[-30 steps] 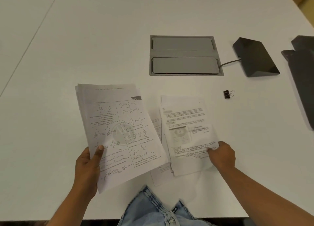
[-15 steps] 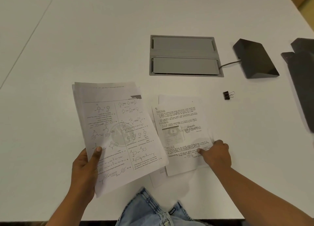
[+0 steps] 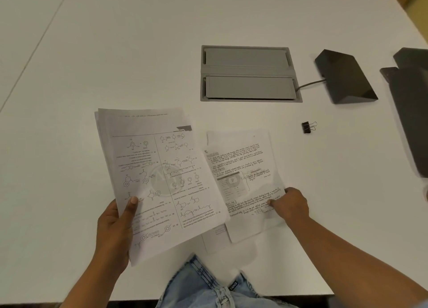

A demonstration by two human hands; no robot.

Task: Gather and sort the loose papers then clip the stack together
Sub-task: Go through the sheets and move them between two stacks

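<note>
My left hand [image 3: 117, 229] grips a stack of printed sheets [image 3: 159, 175] with chemistry diagrams, thumb on top, held above the white table. My right hand [image 3: 290, 204] pinches the lower right part of a handwritten sheet [image 3: 243, 178] and lifts it toward the stack; its left edge sits under the stack's right edge. Two more loose sheets [image 3: 214, 239] lie on the table beneath, mostly hidden. A black binder clip [image 3: 308, 127] lies alone on the table to the right of the papers.
A grey cable hatch [image 3: 250, 73] is set into the white table [image 3: 92, 52] behind the papers. A dark wedge-shaped device [image 3: 345, 78] with a cable sits to its right, and another dark object [image 3: 412, 113] lies at the right edge. The table's front edge runs just above my lap.
My right hand has drawn the handwritten sheet leftward, toward the stack held by my left hand, uncovering a sheet below it. The stack has shifted slightly left.
</note>
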